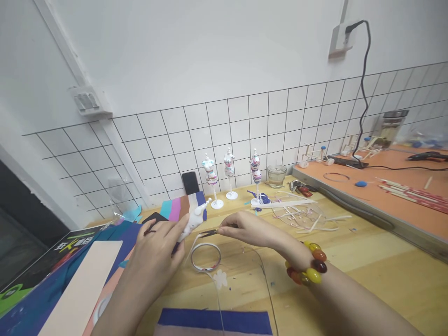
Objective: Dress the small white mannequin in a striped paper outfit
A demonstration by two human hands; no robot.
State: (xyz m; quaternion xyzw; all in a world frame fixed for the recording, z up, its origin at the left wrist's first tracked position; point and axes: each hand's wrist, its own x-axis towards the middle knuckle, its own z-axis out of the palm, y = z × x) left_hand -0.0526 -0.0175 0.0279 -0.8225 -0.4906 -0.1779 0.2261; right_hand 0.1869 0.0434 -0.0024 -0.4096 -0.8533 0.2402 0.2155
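Observation:
My left hand is closed round a small white mannequin torso, tilted, its neck end pointing up and right. My right hand, with a beaded bracelet on the wrist, grips a dark, slim, pointed tool; whether it is tweezers or scissors is unclear. A thin white strip hangs by the tool's tip. Below it on the wooden table lies a ring-shaped roll, with a pale flower-shaped piece close by. My left fingers hide the torso's lower end.
Three decorated mini mannequins stand on white bases at the back, beside a glass cup. Tangled clear cord and strips lie to the right. Coloured sheets cover the left side. A raised orange board is at far right.

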